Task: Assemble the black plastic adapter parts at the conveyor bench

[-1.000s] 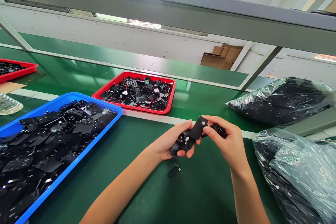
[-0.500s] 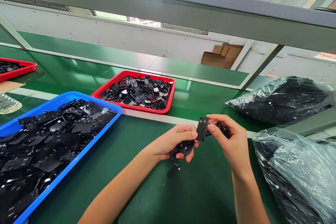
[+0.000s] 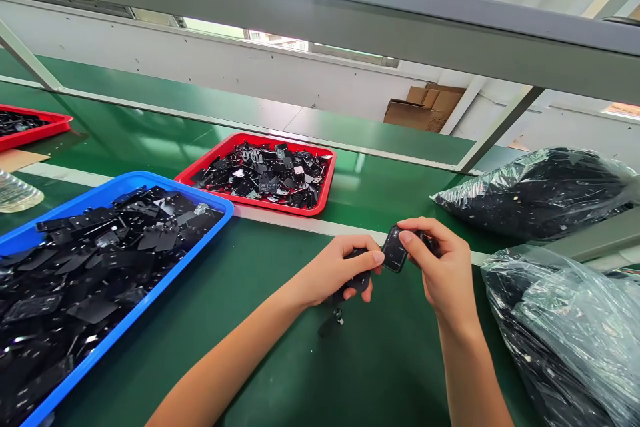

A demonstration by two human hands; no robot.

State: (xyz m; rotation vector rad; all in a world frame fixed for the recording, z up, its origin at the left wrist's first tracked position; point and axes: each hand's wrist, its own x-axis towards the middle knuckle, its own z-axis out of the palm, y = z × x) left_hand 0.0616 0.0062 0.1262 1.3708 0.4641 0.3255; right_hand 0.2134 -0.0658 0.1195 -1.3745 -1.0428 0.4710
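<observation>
A: Pls, what is nearest?

B: At bottom L there is a blue tray (image 3: 143, 180), heaped w/ flat pcs (image 3: 95, 310) of black colour. At bottom R there is a plastic bag (image 3: 575, 320) w/ dark contents.

A: And b/w them?

B: The green surface (image 3: 280, 373), w/ a few small silver bits (image 3: 339, 316) lying on it.

A: How are the hands?

B: The L hand (image 3: 333, 270) is curled around some black pcs (image 3: 357, 280), so its grip is closed on them. The R hand (image 3: 445, 263) pinches one black part (image 3: 394, 252) w/ rounded corners b/w thumb and fingers. Behind these fingers some dark pcs (image 3: 431, 243) are visible.

A: So where is the part exactly?

B: Above the surface, b/w both hands, a bit tilted. The L hand is very near its lower L edge; if it touches, I cannot tell.

A: And farther?

B: A red tray (image 3: 328, 183) w/ mixed pcs (image 3: 270, 173), just behind the blue one, and a 2nd red tray (image 3: 50, 125) at the L edge. On the R, a 2nd bag (image 3: 540, 193), also dark inside. Then a cardboard box (image 3: 415, 117) near the white wall (image 3: 240, 57).
</observation>
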